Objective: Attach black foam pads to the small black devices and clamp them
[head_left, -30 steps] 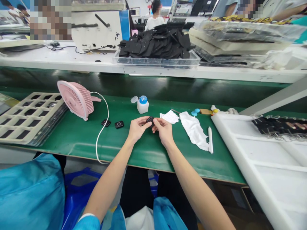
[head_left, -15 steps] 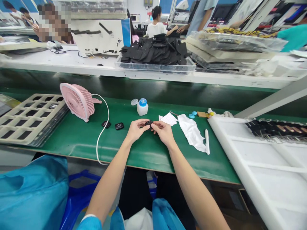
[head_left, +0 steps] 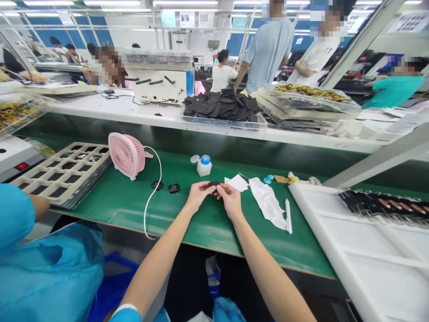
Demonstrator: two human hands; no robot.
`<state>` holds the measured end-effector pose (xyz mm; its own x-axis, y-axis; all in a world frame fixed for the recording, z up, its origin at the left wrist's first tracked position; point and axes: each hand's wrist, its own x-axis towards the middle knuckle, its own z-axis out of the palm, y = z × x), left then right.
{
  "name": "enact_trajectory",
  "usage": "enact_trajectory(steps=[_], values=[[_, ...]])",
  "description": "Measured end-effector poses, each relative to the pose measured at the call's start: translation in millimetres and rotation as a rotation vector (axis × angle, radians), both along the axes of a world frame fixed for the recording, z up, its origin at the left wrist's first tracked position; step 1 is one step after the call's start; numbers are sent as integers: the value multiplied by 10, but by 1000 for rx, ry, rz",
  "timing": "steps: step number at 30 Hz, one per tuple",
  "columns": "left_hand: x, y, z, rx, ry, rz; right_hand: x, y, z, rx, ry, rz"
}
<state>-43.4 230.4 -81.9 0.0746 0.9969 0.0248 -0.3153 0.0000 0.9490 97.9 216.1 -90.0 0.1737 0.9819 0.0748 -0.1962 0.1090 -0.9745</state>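
Observation:
Both of my hands are over the middle of the green table. My left hand (head_left: 198, 196) and my right hand (head_left: 229, 198) pinch a small black smartwatch body (head_left: 213, 183) between them, one at each side. Fingers cover part of it, so its faces are hard to make out. Two similar pieces lie to the left: a black smartwatch body (head_left: 174, 188) with a ring mark on its upper face, and another watch body (head_left: 157, 184) partly under a white cable (head_left: 149, 201). Just behind my hands stands a white bottle (head_left: 204, 167) with a blue top and its clear lid flipped aside.
A pink fan (head_left: 126, 155) stands at left beside a compartment tray (head_left: 72, 179). White paper pieces (head_left: 238, 182), a white cloth (head_left: 266, 201) and a white roll (head_left: 288, 217) lie at right, near a white rack (head_left: 321, 223). A co-worker's blue sleeve (head_left: 15, 210) reaches in at left.
My view has tilted up, showing more of the room. My hands still hold the watch body in nearly the same place. The co-worker's arm has come into view at left.

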Motion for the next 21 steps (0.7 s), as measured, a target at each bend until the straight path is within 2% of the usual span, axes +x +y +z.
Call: enact_trajectory(steps=[7, 12, 14, 17, 21], values=[[1, 1, -30, -22, -25, -11, 8, -1, -21, -15, -51, -4], [20, -121, 77, -35, -24, -3, -1, -123, 101, -41, -79, 22], [34, -179, 98, -42, -8, 8, 16, -155, 90, -60, -82, 16], [40, -154, 26, -75, 18, 28, 43, -96, 0, -140, -142, -98], [29, -64, -135, -148, -17, 14, 32, -75, 2, -206, -212, -89]])
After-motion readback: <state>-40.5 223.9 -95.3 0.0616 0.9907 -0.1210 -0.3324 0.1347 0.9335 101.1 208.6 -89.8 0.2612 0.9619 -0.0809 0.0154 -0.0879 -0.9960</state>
